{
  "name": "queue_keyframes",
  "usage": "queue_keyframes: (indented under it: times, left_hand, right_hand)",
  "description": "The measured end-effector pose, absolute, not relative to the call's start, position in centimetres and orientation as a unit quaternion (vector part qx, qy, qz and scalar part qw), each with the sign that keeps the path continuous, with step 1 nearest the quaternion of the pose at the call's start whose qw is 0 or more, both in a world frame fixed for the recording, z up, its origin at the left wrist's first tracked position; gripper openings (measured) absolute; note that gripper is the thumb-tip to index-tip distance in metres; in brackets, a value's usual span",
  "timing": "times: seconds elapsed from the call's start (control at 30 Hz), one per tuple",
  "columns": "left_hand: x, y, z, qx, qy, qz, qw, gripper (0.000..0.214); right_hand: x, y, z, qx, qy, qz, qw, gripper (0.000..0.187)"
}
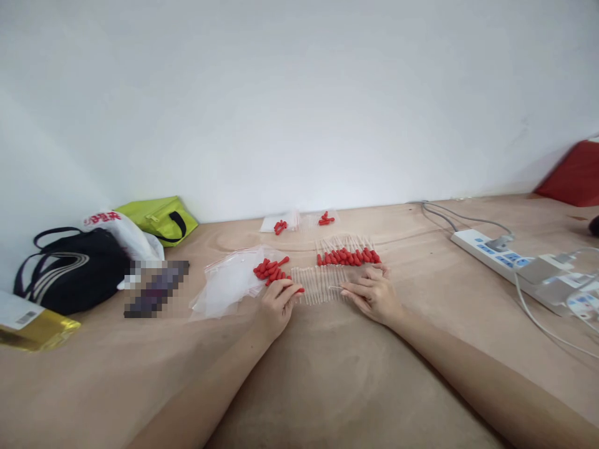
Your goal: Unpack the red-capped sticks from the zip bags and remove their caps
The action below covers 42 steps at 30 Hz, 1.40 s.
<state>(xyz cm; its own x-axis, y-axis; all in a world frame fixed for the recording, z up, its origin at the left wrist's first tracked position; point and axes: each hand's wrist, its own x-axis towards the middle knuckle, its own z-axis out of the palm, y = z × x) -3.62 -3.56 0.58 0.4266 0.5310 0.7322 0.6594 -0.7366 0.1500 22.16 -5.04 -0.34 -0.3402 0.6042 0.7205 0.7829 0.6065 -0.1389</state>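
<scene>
Hands (277, 307) (375, 298), two; pale tube rows (322, 284) (349, 255), two

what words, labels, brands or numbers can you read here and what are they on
None can be read with certainty.
White plastic bag: bold red print, too blurred to read.
Shiny gold package: white label with a dark barcode; any lettering is too small to read.
Dark object beside the bag: pixelated, nothing legible.
</scene>
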Motion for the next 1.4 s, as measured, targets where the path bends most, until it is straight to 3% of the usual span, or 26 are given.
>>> queue_keyframes:
  times: [0.17,0.37,0.47,0.67,0.8,0.9,1.07,1.2,1.4]
  left_hand:
    - [-4.5,-1.8,1.4,-0.782,-0.454,-0.413,0.106,0.027]
    - [-4.4,0.6,3.3,-0.764,-0.556,-0.277,0.173,0.019]
    - [-3.7,0.4,3.3,-0.779,-0.545,-0.244,0.194,0.014]
    - [-2.4,-2.8,2.1,-0.831,-0.454,-0.289,0.14,0.026]
    - [-1.6,-4.3,1.9,-0.849,-0.44,-0.278,0.088,0.041]
    - [-1.2,-4.5,1.8,-0.852,-0.448,-0.262,0.076,0.055]
    - [-0.5,-4.2,1.6,-0.857,-0.452,-0.236,0.072,0.072]
    - [0.3,-3.6,1.4,-0.852,-0.459,-0.238,0.08,0.072]
    - [0.8,-3.0,1.1,-0.841,-0.479,-0.237,0.082,0.064]
  right_hand:
    - [20.9,-4.8,-0.3,-0.47,-0.789,-0.107,0.38,0.024]
    - [18.0,-3.0,0.2,-0.499,-0.777,-0.106,0.369,0.023]
    - [16.7,-2.4,0.3,-0.512,-0.776,-0.116,0.35,0.022]
    - [15.9,-2.8,0.7,-0.506,-0.804,-0.093,0.298,0.017]
    - [15.7,-3.3,1.0,-0.5,-0.82,-0.07,0.272,0.027]
    - [16.0,-3.2,1.1,-0.494,-0.818,-0.063,0.289,0.037]
    - [18.6,-1.7,1.1,-0.576,-0.727,-0.083,0.364,0.025]
    - [21.3,-0.3,0.7,-0.627,-0.681,-0.122,0.357,0.026]
    - [21.8,0.7,0.1,-0.573,-0.733,-0.143,0.337,0.023]
